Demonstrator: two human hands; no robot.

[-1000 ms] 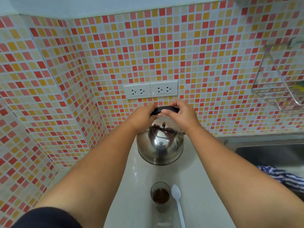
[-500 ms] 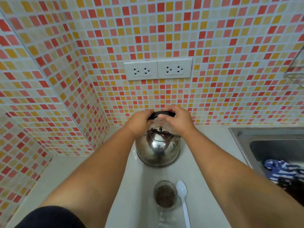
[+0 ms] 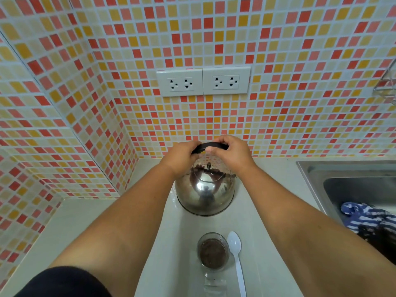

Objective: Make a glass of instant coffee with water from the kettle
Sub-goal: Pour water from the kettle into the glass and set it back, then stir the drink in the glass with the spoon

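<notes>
A shiny steel kettle stands on the pale counter near the tiled back wall. Its black handle arches over the lid. My left hand grips the handle's left end and my right hand grips its right end. Closer to me stands a clear glass with brown coffee powder in the bottom. A white plastic spoon lies right of the glass, bowl pointing away from me.
A steel sink is set into the counter at the right, with a blue-and-white striped cloth in it. Two double sockets are on the wall above the kettle. A wire rack hangs at the far right.
The view has tilted down and moved closer. Both hands stay on the kettle handle, and the kettle has not visibly left its spot on the counter.
</notes>
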